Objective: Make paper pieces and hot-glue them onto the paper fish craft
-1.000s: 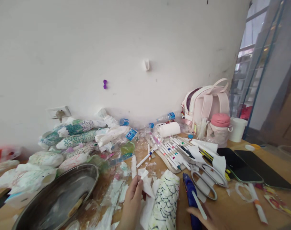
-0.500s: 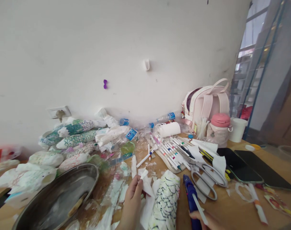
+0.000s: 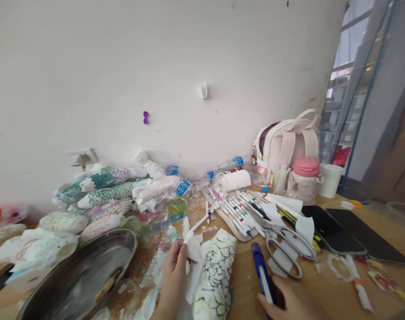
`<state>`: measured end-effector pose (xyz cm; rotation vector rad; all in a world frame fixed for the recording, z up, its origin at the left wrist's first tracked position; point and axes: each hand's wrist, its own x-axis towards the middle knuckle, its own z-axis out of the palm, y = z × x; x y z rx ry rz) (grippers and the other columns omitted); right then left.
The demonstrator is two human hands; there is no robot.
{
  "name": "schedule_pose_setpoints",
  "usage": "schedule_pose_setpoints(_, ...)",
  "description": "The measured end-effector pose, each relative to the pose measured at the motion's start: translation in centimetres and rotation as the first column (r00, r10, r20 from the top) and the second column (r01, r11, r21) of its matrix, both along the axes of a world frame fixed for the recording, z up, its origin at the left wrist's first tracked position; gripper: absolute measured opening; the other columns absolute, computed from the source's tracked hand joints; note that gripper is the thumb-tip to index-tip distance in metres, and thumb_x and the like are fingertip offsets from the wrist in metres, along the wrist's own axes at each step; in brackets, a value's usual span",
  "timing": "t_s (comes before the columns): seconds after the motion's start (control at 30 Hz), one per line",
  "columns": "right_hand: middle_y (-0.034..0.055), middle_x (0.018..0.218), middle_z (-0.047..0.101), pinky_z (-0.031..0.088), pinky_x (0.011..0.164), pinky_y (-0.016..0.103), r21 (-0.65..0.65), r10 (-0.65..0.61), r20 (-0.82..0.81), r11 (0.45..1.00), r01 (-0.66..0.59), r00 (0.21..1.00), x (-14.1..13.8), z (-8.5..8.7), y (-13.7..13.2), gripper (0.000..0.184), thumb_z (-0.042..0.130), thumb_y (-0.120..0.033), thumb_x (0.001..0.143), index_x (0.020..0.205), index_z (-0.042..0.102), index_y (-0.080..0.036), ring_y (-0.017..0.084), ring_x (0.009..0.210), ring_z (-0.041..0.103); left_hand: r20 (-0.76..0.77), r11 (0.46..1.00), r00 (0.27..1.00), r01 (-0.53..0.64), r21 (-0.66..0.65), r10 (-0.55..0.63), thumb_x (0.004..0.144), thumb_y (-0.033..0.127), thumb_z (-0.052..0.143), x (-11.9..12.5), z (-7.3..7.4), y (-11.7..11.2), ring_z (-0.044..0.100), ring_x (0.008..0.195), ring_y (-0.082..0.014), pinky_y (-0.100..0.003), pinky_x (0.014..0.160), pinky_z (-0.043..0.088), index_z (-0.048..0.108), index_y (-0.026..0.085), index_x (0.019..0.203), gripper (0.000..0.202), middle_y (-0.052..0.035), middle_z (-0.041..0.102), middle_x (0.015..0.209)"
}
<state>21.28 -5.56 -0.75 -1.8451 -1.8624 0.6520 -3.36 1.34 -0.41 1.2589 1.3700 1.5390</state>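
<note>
My left hand [image 3: 174,271] is closed, pinching a small piece of white tissue paper [image 3: 193,250] above the table. Just right of it lies a paper-wrapped bottle [image 3: 215,278] painted with dark scale lines. My right hand [image 3: 289,300] sits at the bottom edge, wrapped round a blue glue gun [image 3: 260,271] with a white glue stick in it, nozzle pointing away from me. Scissors [image 3: 284,244] lie just beyond the gun.
A metal pan [image 3: 78,275] stands at the left. Painted wrapped bottles [image 3: 98,191] and empty plastic bottles pile up by the wall. Marker pens [image 3: 235,206], two phones [image 3: 350,235], a pink flask [image 3: 305,178], a white cup [image 3: 330,180] and a pink backpack [image 3: 289,142] fill the right.
My right hand has closed on the glue gun and pulled it left and toward me. My left hand with the tissue and the scale-painted bottle have shifted slightly left.
</note>
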Motion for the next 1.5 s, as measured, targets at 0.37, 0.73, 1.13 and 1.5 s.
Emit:
schedule_pose_setpoints(0.37, 0.0091, 0.08, 0.069, 0.043, 0.061, 0.029, -0.004, 0.125, 0.158, 0.992, -0.126, 0.98, -1.7, 3.5, 5.9, 0.026, 0.042, -0.031, 0.083, 0.09, 0.063, -0.017, 0.023, 0.073, 0.064, -0.173, 0.995, 0.983, -0.075, -0.07, 0.062, 0.074, 0.04, 0.05, -1.8, 1.6, 0.9, 0.044, 0.043, -0.0143, -0.024, 0.047, 0.031, 0.047, 0.023, 0.06, 0.023, 0.0067, 0.046, 0.042)
schedule_pose_setpoints(0.73, 0.0088, 0.083, 0.066, 0.043, 0.067, 0.033, -0.012, 0.135, 0.064, 0.991, -0.134, 0.989, -2.2, 1.6, 5.8, 0.026, 0.045, -0.035, 0.081, 0.088, 0.062, -0.016, 0.024, 0.077, 0.061, -0.337, 0.995, 0.941, -0.047, -0.09, 0.014, 0.079, 0.039, 0.041, -0.8, 1.5, 0.6, 0.05, 0.05, -0.0183, -0.028, 0.055, 0.036, 0.043, 0.024, 0.06, 0.024, 0.0048, 0.048, 0.046)
schedule_pose_setpoints(1.13, 0.0044, 0.074, 0.065, 0.041, 0.062, 0.034, -0.001, 0.105, 0.21, 0.994, -0.107, 0.972, -1.0, 4.9, 2.7, 0.024, 0.039, -0.028, 0.086, 0.076, 0.06, -0.021, 0.023, 0.07, 0.062, 0.022, 0.994, 0.998, -0.056, 0.089, 0.054, 0.08, 0.045, 0.05, -0.9, 1.6, 0.0, 0.042, 0.053, -0.0122, -0.023, 0.054, 0.035, 0.047, 0.022, 0.061, 0.03, 0.0057, 0.045, 0.053)
schedule_pose_setpoints(1.5, 0.0006, 0.076, 0.061, 0.039, 0.061, 0.027, 0.383, 0.263, 0.188, 0.868, -0.317, 0.946, -4.1, 12.2, 3.9, 0.016, 0.051, -0.015, 0.083, 0.074, 0.064, -0.021, 0.015, 0.069, 0.058, 0.159, 0.991, 0.978, 0.132, 0.014, -0.132, 0.068, 0.05, 0.066, -0.3, 1.8, -0.6, 0.042, 0.047, -0.0089, -0.02, 0.05, 0.034, 0.054, 0.018, 0.058, 0.036, 0.006, 0.048, 0.046)
